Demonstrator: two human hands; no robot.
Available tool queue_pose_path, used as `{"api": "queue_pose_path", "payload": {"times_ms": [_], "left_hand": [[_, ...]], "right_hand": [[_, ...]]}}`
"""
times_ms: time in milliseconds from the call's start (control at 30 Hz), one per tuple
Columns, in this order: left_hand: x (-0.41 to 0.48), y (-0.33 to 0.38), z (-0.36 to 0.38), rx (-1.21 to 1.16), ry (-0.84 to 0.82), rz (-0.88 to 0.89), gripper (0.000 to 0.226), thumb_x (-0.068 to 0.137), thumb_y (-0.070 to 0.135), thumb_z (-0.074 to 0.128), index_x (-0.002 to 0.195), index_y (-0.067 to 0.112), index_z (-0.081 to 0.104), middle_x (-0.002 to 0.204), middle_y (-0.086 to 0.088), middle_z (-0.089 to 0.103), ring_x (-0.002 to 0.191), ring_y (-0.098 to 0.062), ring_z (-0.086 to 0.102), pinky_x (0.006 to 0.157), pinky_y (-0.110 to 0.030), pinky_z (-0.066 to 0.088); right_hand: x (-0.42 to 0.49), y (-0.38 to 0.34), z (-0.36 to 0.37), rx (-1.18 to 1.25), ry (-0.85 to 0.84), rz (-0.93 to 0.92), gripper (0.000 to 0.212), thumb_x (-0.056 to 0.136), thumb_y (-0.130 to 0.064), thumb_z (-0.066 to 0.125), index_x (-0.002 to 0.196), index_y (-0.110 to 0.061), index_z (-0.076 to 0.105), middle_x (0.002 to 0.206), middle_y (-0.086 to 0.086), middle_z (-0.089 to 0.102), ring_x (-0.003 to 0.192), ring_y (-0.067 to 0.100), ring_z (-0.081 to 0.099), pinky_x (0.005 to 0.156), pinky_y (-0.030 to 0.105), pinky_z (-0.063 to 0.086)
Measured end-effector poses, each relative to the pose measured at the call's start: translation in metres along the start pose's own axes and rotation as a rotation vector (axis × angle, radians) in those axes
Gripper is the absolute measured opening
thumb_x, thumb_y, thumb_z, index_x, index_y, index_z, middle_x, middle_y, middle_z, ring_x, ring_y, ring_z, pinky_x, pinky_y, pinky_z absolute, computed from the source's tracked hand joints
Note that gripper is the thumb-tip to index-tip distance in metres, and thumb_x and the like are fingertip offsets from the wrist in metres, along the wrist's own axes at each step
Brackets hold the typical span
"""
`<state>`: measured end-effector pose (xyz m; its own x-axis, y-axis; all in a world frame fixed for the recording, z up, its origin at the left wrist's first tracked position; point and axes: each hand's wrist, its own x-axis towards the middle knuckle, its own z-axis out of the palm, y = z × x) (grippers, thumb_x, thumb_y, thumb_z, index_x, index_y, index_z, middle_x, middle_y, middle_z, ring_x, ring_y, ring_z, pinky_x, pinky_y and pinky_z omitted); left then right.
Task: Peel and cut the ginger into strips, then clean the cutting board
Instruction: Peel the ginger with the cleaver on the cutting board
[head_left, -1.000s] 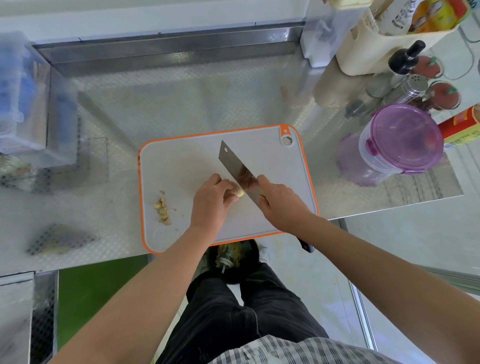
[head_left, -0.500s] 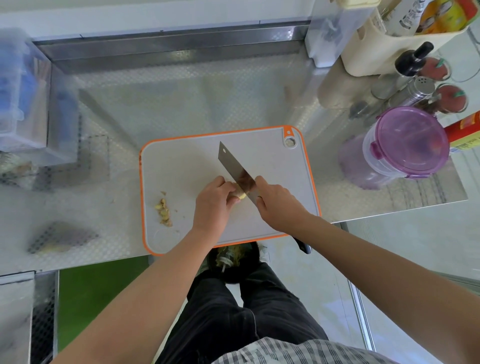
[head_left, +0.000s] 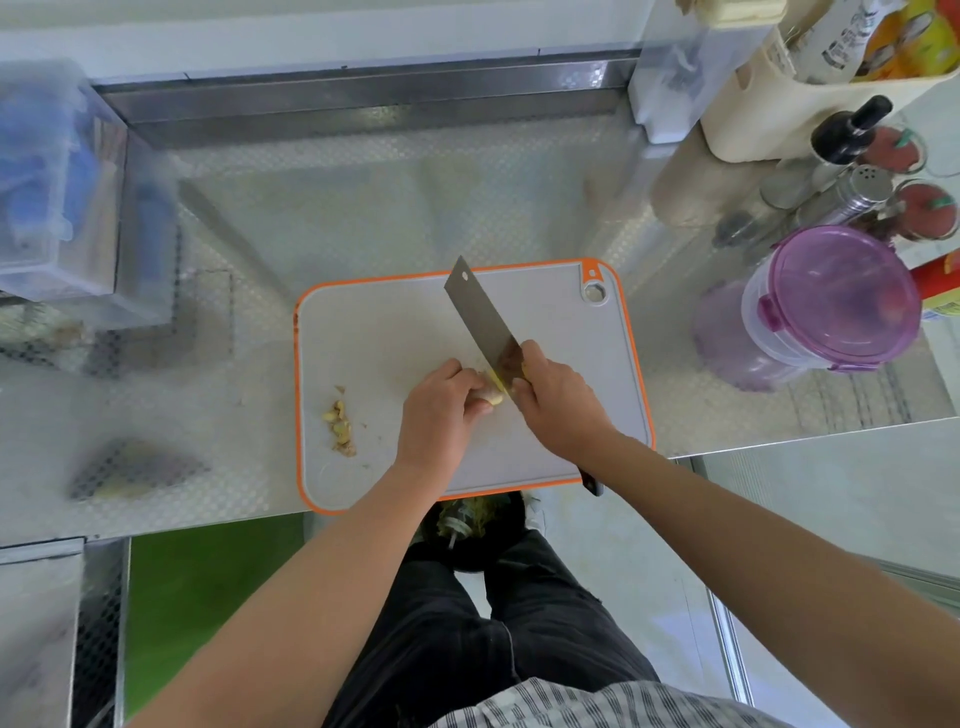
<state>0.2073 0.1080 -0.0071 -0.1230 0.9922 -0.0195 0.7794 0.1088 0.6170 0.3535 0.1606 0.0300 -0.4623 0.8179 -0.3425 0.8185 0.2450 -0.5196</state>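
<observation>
A grey cutting board with an orange rim lies on the steel counter. My left hand grips a yellowish piece of ginger on the board, fingers curled over it. My right hand grips a cleaver at the base of the blade. The blade slants up-left, and its edge touches the right end of the ginger. A small pile of ginger peelings lies on the left part of the board.
A purple-lidded container stands right of the board, with shakers and bottles behind it. A clear box sits at the far left. A black bin with scraps is under the counter's front edge by my legs.
The cleaver has shifted slightly against the ginger; both hands stay in the same place on the board.
</observation>
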Motion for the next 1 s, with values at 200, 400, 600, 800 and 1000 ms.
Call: {"api": "queue_pose_path", "payload": {"times_ms": [200,400,600,800,1000], "left_hand": [[0.000,-0.002,0.001,0.017,0.001,0.001,0.021,0.068,0.009,0.083,0.083,0.007,0.070,0.078,-0.004,0.060,0.068,-0.026,0.060,0.061,-0.026,0.041],[0.001,-0.001,0.000,0.039,0.002,0.008,0.022,0.068,0.010,0.083,0.085,0.007,0.070,0.079,-0.004,0.060,0.069,-0.026,0.060,0.062,-0.025,0.038],[0.001,-0.001,0.000,0.039,0.013,0.009,0.021,0.067,0.010,0.084,0.083,0.007,0.071,0.078,-0.004,0.060,0.068,-0.025,0.060,0.062,-0.023,0.037],[0.001,-0.001,0.000,0.035,0.018,0.008,0.020,0.068,0.011,0.083,0.083,0.008,0.070,0.077,-0.003,0.060,0.068,-0.024,0.059,0.061,-0.023,0.036],[0.000,-0.001,0.002,0.031,0.019,0.015,0.019,0.067,0.007,0.083,0.081,0.008,0.069,0.075,-0.004,0.059,0.065,-0.024,0.058,0.058,-0.025,0.038]], "right_hand": [[-0.020,-0.003,-0.014,-0.085,-0.088,-0.024,0.006,0.097,-0.014,0.037,0.096,-0.012,0.031,0.062,-0.001,0.038,0.052,0.018,0.036,0.046,0.031,0.024],[-0.025,-0.008,-0.014,-0.120,-0.106,0.015,0.012,0.095,-0.010,0.038,0.095,-0.015,0.027,0.064,-0.001,0.037,0.053,0.018,0.036,0.047,0.031,0.024],[-0.029,-0.007,-0.014,-0.149,-0.107,0.025,0.015,0.095,-0.011,0.038,0.094,-0.016,0.025,0.064,-0.002,0.035,0.052,0.016,0.033,0.046,0.029,0.021],[-0.025,-0.009,-0.012,-0.171,-0.120,0.032,0.012,0.094,-0.007,0.038,0.099,-0.014,0.029,0.064,-0.002,0.036,0.053,0.015,0.035,0.046,0.029,0.022],[-0.008,-0.011,0.004,-0.194,-0.108,0.061,0.017,0.092,-0.003,0.038,0.108,-0.009,0.034,0.067,0.000,0.039,0.054,0.020,0.039,0.046,0.030,0.024]]}}
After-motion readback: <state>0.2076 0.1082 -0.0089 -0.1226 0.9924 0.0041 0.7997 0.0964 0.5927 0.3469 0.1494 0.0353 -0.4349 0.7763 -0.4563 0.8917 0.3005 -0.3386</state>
